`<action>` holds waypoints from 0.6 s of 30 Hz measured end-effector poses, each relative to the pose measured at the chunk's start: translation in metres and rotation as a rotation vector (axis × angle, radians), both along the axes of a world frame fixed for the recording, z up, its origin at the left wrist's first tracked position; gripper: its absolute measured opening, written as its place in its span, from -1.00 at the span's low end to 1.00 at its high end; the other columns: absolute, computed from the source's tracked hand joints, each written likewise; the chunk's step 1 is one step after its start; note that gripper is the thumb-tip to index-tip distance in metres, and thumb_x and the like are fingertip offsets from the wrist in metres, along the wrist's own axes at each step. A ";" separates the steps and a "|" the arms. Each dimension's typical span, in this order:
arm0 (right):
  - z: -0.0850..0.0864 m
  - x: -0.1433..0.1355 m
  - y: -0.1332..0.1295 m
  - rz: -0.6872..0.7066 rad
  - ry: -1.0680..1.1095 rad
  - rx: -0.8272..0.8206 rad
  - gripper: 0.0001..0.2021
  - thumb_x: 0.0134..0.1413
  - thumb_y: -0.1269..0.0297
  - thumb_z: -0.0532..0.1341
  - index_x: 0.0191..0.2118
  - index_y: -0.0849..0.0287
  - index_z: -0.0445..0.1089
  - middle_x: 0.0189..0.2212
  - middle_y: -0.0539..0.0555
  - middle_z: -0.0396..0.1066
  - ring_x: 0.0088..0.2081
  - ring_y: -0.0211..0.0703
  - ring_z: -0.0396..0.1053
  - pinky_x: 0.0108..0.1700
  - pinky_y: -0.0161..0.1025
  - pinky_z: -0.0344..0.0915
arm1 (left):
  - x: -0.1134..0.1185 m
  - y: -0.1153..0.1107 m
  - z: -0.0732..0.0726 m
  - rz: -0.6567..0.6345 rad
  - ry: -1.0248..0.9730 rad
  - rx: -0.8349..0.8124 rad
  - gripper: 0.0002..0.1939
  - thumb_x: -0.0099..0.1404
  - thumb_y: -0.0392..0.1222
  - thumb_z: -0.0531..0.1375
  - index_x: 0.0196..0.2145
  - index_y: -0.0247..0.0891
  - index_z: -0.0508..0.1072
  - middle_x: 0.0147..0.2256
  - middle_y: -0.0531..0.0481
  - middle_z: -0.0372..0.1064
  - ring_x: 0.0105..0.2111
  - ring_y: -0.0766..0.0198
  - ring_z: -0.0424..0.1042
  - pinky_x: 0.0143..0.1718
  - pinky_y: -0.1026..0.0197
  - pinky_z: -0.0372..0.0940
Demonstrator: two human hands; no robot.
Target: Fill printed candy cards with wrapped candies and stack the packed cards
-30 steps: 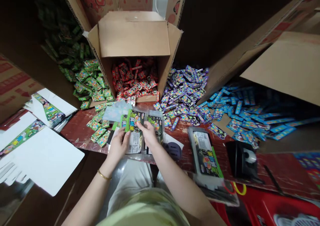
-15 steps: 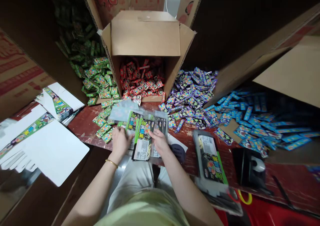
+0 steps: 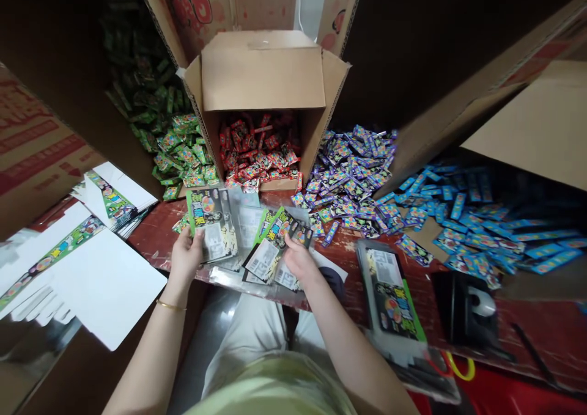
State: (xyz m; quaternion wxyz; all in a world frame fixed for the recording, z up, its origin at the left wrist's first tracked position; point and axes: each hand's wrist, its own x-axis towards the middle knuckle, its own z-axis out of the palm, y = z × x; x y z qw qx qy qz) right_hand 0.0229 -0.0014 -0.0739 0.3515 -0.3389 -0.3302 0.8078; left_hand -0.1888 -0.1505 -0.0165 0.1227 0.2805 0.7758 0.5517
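Observation:
My left hand [image 3: 187, 259] is closed on the lower left edge of a printed plastic bag [image 3: 211, 222], black and green with a pale label panel, and holds it out to the left. My right hand [image 3: 299, 261] pinches the side of several fanned printed bags [image 3: 270, 250] of the same kind. Clear plastic [image 3: 250, 219] shows between the two hands. Small green candy packets [image 3: 181, 222] lie partly covered behind the left bag. How many bags the left hand holds, I cannot tell.
An open carton [image 3: 263, 76] holds red packets [image 3: 257, 152]. Green packets [image 3: 186, 149] lie left of it, purple [image 3: 353, 170] and blue [image 3: 477, 219] to its right. White cards [image 3: 119, 286] lie left. A bag stack [image 3: 389, 293], black dispenser [image 3: 465, 308] and yellow-handled scissors [image 3: 463, 366] are right.
My left hand has moved left, carrying a bag away from the others. The bags at my right hand are now fanned and tilted. The view has shifted slightly.

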 end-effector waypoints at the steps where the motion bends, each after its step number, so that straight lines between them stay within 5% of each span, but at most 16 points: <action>1: 0.000 0.001 0.001 0.004 0.008 -0.004 -0.67 -0.28 0.03 0.41 -0.41 0.11 0.38 -0.28 0.09 0.54 -0.03 -0.01 0.44 0.03 -0.05 0.34 | -0.001 0.000 -0.001 -0.007 -0.055 0.073 -0.52 0.23 0.09 0.13 -0.02 -0.29 0.34 -0.21 -0.14 0.49 -0.25 0.16 0.49 -0.22 0.18 0.36; 8: 0.030 -0.015 -0.016 -0.003 0.113 -0.013 -0.60 -0.28 0.08 0.41 -0.29 0.13 0.37 -0.28 0.06 0.52 -0.12 -0.02 0.46 0.01 -0.07 0.35 | 0.048 -0.006 0.007 -0.231 -0.110 0.035 -0.42 0.21 0.15 0.18 0.08 -0.24 0.29 -0.03 -0.16 0.43 -0.05 0.13 0.44 0.02 0.13 0.30; 12: 0.046 -0.033 -0.061 -0.096 -0.032 0.221 -0.55 -0.06 0.11 0.32 -0.05 0.07 0.24 -0.24 0.04 0.49 -0.19 -0.10 0.46 -0.02 -0.11 0.35 | 0.076 -0.022 0.016 -0.147 -0.180 -0.072 -0.44 0.18 0.23 0.17 -0.03 -0.24 0.41 0.04 -0.14 0.39 0.14 0.03 0.28 0.14 0.08 0.22; 15: 0.054 -0.030 -0.083 0.122 -0.112 0.466 -0.54 0.11 0.10 0.21 0.10 0.04 0.15 -0.13 0.08 0.44 -0.11 -0.09 0.43 -0.02 -0.13 0.33 | 0.079 -0.033 0.016 -0.213 -0.485 -0.068 -0.39 0.01 0.11 0.36 -0.04 -0.24 0.39 -0.08 -0.12 0.49 -0.05 0.00 0.45 -0.08 0.08 0.41; 18: 0.058 -0.004 -0.055 0.284 -0.369 0.660 -0.56 0.07 0.07 0.24 0.05 0.06 0.25 -0.02 0.12 0.36 0.04 -0.04 0.33 0.09 -0.08 0.24 | 0.074 -0.043 0.008 -0.119 -0.747 -0.017 -0.41 -0.04 -0.04 0.43 -0.06 -0.21 0.40 -0.23 -0.05 0.54 -0.32 0.13 0.55 -0.31 0.17 0.47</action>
